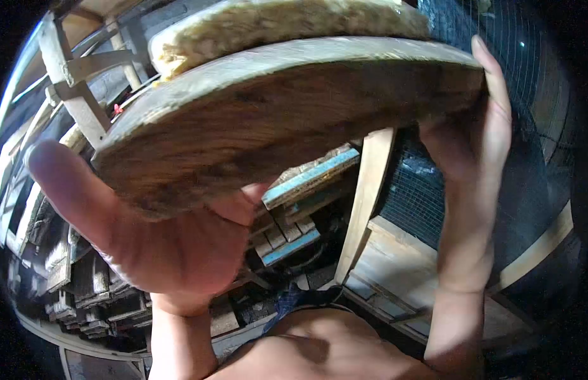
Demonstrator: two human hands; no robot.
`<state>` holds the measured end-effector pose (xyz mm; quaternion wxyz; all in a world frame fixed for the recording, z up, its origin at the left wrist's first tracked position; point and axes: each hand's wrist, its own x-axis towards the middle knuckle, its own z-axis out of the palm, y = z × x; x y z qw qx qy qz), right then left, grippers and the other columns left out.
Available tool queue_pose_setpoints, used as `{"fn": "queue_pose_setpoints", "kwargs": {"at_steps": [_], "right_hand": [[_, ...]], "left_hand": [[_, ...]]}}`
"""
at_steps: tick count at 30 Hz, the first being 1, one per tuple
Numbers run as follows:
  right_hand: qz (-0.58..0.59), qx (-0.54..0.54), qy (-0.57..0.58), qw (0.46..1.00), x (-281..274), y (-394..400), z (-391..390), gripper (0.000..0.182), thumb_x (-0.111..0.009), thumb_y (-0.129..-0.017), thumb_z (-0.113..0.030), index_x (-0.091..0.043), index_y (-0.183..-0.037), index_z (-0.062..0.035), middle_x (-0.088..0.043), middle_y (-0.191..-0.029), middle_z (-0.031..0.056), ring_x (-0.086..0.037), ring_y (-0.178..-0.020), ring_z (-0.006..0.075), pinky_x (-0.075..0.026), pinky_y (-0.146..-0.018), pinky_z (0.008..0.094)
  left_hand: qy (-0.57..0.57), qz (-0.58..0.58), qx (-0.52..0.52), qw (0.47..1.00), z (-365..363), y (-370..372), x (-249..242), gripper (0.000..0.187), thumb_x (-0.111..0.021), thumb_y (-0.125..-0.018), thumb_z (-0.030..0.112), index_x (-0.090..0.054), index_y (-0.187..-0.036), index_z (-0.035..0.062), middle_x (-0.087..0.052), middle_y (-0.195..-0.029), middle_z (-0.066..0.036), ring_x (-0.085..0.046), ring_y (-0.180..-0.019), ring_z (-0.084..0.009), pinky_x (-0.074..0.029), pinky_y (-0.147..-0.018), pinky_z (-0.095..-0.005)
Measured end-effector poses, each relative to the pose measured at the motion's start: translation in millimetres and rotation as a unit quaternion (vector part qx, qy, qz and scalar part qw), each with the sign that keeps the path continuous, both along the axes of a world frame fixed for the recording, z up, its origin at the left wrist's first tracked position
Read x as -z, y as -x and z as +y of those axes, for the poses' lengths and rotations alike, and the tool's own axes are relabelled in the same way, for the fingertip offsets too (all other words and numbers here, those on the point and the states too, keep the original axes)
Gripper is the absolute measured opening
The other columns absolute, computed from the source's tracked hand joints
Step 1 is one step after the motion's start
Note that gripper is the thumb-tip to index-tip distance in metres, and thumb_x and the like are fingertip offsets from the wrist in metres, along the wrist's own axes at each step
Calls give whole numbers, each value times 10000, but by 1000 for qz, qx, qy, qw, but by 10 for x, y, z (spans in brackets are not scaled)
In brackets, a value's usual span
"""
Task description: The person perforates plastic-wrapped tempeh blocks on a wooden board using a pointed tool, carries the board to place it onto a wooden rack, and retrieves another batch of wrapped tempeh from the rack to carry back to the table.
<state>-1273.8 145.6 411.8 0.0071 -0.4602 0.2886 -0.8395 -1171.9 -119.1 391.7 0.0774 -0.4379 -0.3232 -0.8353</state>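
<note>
Because a pale slab (294, 22) lay on top, the wooden board (275, 117) was held at both ends, seemingly for balance | left hand (173, 244) cupped under its left end, right hand (488, 126) clasping the right | board raised above torso (319, 335)

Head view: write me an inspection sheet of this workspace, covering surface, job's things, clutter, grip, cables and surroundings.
Surface: no worktop made out beneath the load.
Job's things: wooden board held up, underside showing; rough yellowish slab on top.
Clutter: stacked wooden pieces at left; blue-edged wooden pieces lower down.
Grip: left hand at the board's left end, right hand at its right.
Cables: none clearly made out.
Surroundings: wire mesh beside a wooden post; dark picture edges.
</note>
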Motion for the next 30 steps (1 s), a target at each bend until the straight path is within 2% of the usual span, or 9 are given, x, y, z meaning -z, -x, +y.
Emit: {"fn": "queue_pose_setpoints", "kwargs": {"at_steps": [2,7,9,17,20,23,25,28,30], "right_hand": [[-18,39,20,999,38,21,27,267,-538,-971,-281,-694,-1006,-67,-730,-963,94,-700,-935,240,-540,-893,393],[-56,-69,50,995,-25,-5,-6,291,-571,-927,-265,-642,-1076,-26,-699,-984,120,-672,-950,259,-523,-889,413],[-41,-98,81,991,-54,-180,-134,406,-520,-946,-290,-553,-1153,58,-652,-1004,181,-639,-955,277,-500,-886,412],[-74,-106,101,986,-47,16,-167,363,-515,-939,-253,-564,-1119,58,-660,-989,186,-659,-906,284,-532,-839,393],[-46,-154,95,982,-50,60,-182,368,-523,-927,-248,-560,-1129,58,-662,-989,186,-660,-899,287,-533,-837,398],[-40,41,82,995,-40,94,-257,365,-543,-908,-251,-581,-1105,54,-668,-985,182,-663,-876,286,-540,-824,401],[-91,-85,118,985,-66,175,-307,348,-569,-885,-248,-607,-1067,46,-670,-960,177,-664,-855,288,-549,-806,401],[-37,-77,104,991,-57,336,-400,319,-581,-875,-234,-625,-1043,34,-671,-949,173,-665,-838,293,-554,-795,399],[-64,-123,100,985,-58,372,-430,309,-584,-873,-226,-625,-1049,23,-671,-954,170,-661,-856,291,-553,-802,403]], "left_hand": [[-24,8,-2,1000,24,40,-30,743,-433,-957,588,-335,-1484,74,-343,-1510,-220,-287,-1396,-457,-214,-1098,-704],[59,20,18,998,-1,11,-235,598,-465,-982,460,-546,-1279,-52,-523,-1352,-251,-412,-1328,-433,-188,-1136,-660],[90,18,-25,995,-72,6,-275,468,-502,-983,341,-572,-1227,-52,-548,-1327,-236,-467,-1289,-410,-227,-1134,-643],[162,138,-64,975,-132,126,-213,414,-540,-985,242,-457,-1346,57,-565,-1337,-125,-527,-1239,-222,-350,-1128,-437],[161,138,5,977,-129,137,-189,470,-551,-972,261,-446,-1349,2,-535,-1359,-173,-493,-1278,-293,-337,-1135,-485],[21,-21,-109,994,-213,93,-144,553,-561,-955,290,-420,-1347,-74,-497,-1373,-246,-443,-1312,-386,-316,-1134,-555],[11,-6,-54,998,-242,189,-158,590,-566,-941,301,-417,-1332,-115,-492,-1356,-288,-441,-1296,-445,-299,-1124,-604],[7,3,13,1000,-300,338,-127,559,-571,-932,296,-461,-1300,-111,-536,-1309,-289,-510,-1232,-448,-336,-1094,-627],[7,3,-7,1000,-329,388,-116,524,-577,-925,292,-498,-1271,-95,-575,-1260,-283,-554,-1185,-439,-386,-1056,-628]]}}
